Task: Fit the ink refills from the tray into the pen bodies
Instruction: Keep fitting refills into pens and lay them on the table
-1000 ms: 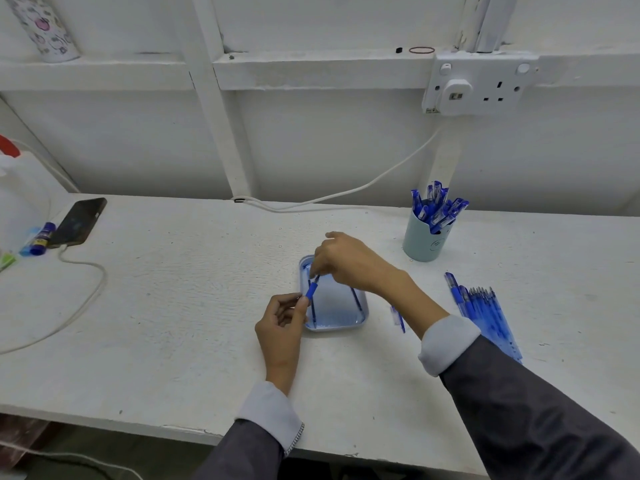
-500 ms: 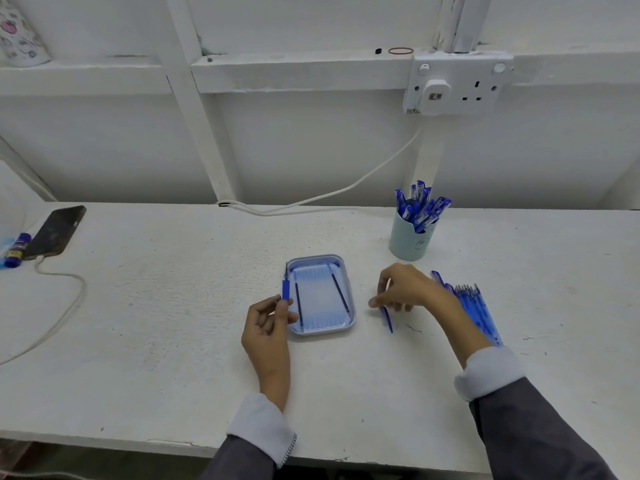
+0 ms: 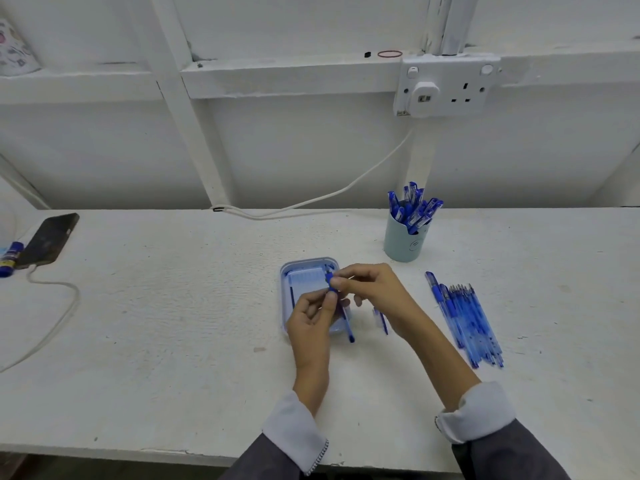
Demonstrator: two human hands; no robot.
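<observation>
Both hands meet over the small blue tray [image 3: 301, 268] at the middle of the white table. My left hand [image 3: 311, 318] grips a blue pen body [image 3: 346, 322] that slants down to the right, its lower end at the tray's front edge. My right hand [image 3: 372, 289] pinches the pen's upper blue tip [image 3: 330, 281] with thumb and forefinger. One dark refill [image 3: 292, 296] lies along the tray's left side; the rest of the tray is hidden by my hands. A blue pen cap [image 3: 382, 320] lies on the table under my right wrist.
A row of blue pens [image 3: 467, 320] lies on the table to the right. A pale green cup [image 3: 405, 242] full of blue pens stands behind them. At far left lie a phone [image 3: 48, 239] with a white cable [image 3: 59, 313] and a glue stick [image 3: 10, 258].
My right hand left the spot on the table beside the tray and came back to the pen tip over the tray. My left hand moved right, over the tray.
</observation>
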